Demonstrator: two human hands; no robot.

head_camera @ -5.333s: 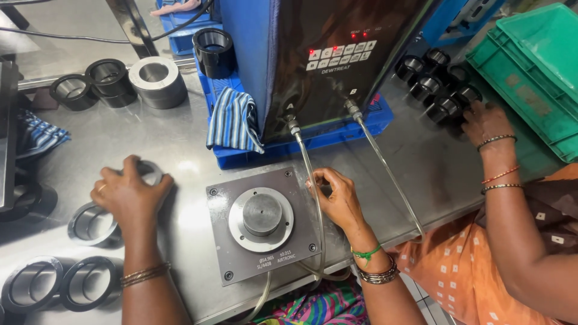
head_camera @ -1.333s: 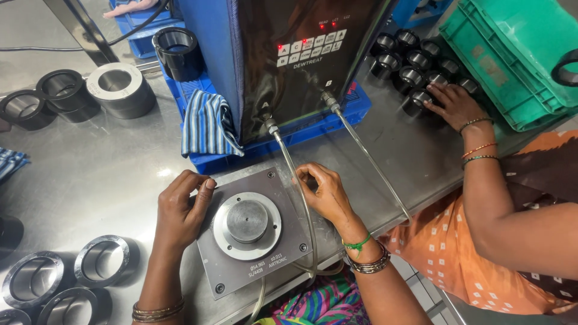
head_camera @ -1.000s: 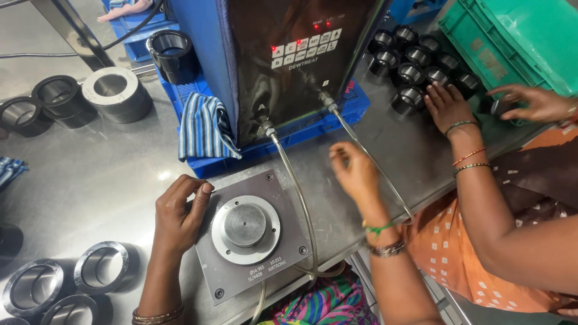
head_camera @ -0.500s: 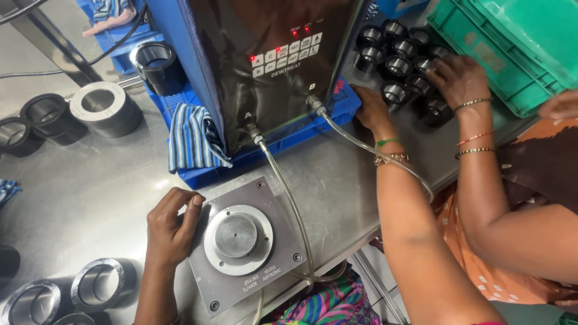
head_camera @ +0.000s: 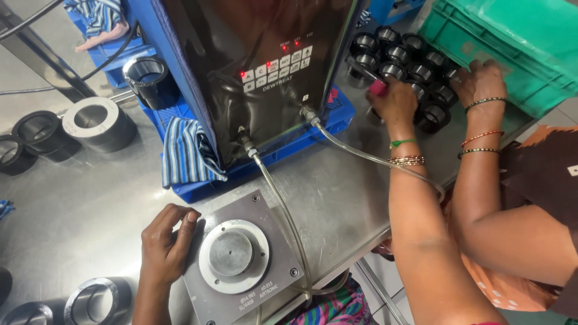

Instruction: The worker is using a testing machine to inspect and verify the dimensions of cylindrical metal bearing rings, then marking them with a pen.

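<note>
While the left hand rests flat and empty against the grey gauge plate, the right hand is far up-right of it, fingers closed around one black ring. Looks like the pick-up step; next it needs carrying onto the plate's round plug.

1. Beside the left hand sits a square grey metal plate carrying a pale silver round disc.
2. Just above that hand hangs a folded cloth with blue and white stripes, draped on a bright blue plastic tray.
3. The right hand holds a small pink object among glossy black metal rings with silvery rims.
4. Its wrist wears a green band and gold-coloured bangles.
5. Past that hand stands a green plastic crate.
6. Between both hands rises a tall black-fronted machine with red lights and white buttons.
</note>
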